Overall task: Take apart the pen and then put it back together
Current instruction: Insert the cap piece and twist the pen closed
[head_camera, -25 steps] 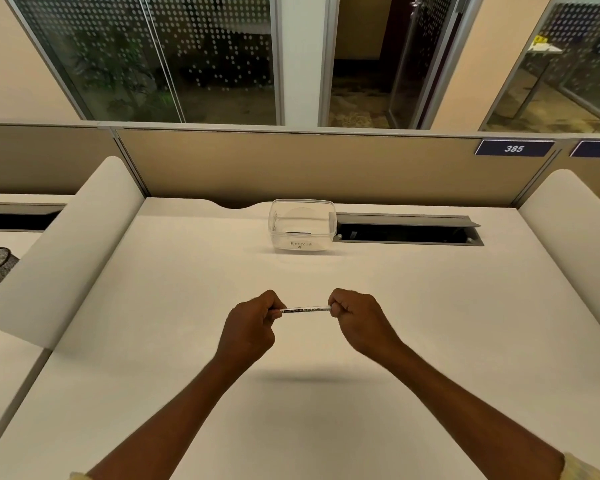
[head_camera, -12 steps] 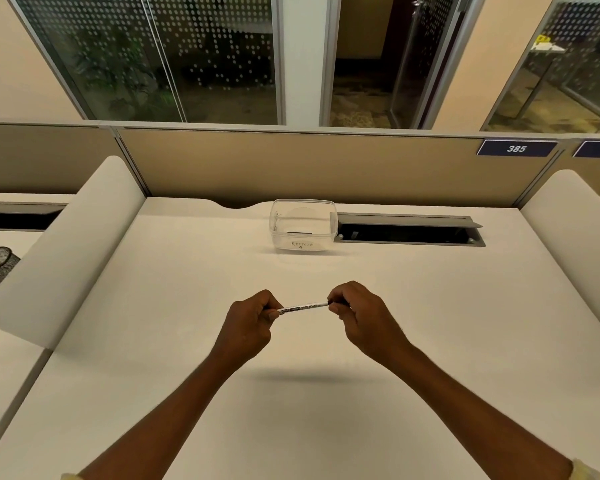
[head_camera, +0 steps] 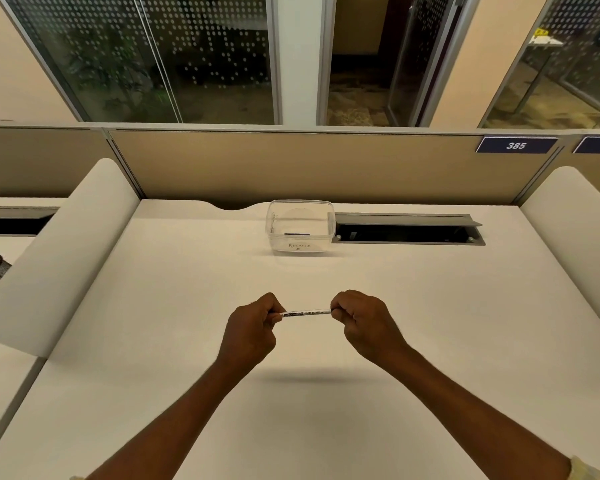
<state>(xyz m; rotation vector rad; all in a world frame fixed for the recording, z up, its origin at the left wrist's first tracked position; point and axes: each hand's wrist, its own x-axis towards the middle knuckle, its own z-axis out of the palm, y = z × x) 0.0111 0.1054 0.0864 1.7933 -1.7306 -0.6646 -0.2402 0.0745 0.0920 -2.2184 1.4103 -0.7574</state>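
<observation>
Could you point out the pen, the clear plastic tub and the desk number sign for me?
pen [head_camera: 305, 312]: head view, middle of barrel.
clear plastic tub [head_camera: 300, 247]: head view, front wall by handwriting.
desk number sign [head_camera: 516, 145]: head view, on the 385.

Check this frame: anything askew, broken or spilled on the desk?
Nothing stands out. The pen is held level in the air between the left hand and right hand, in one piece. The clear tub sits upright at the back of the desk. No spill or loose parts visible.
</observation>
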